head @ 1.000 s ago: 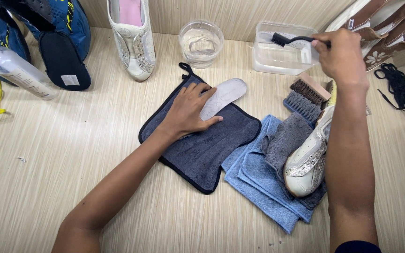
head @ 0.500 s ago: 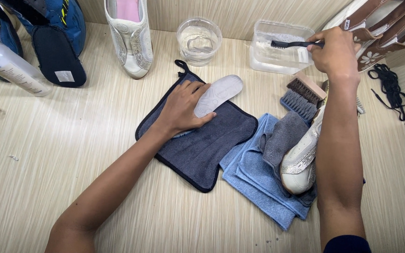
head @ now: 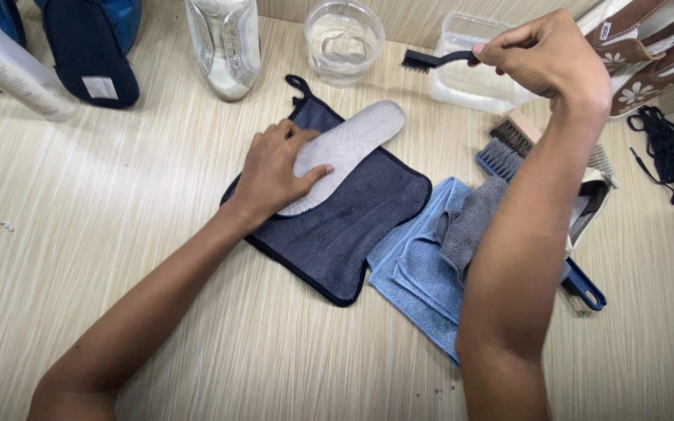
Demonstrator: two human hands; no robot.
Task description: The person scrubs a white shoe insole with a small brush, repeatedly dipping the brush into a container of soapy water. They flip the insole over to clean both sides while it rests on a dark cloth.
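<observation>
A pale grey shoe insole [head: 352, 144] lies on a dark blue cloth [head: 345, 218] in the middle of the table. My left hand [head: 271, 168] presses flat on the insole's near end and holds it down. My right hand [head: 544, 54] is raised at the upper right, closed on the handle of a small black brush [head: 431, 59]. The brush's bristle head hangs in the air between a round clear bowl [head: 343, 37] and a clear rectangular tub [head: 470, 78].
A folded light blue towel [head: 419, 273] with a grey cloth [head: 466, 226] lies right of the dark cloth. Beside them are scrub brushes [head: 505, 148] and a white shoe [head: 590, 199] under my forearm. Another white shoe [head: 224, 39], a spray bottle [head: 9, 70], a dark insole [head: 91, 54] and black laces [head: 661, 148] ring the table.
My right hand has lifted the black brush out of the rectangular tub and carried it left, into the air. My left hand stays pressed on the insole.
</observation>
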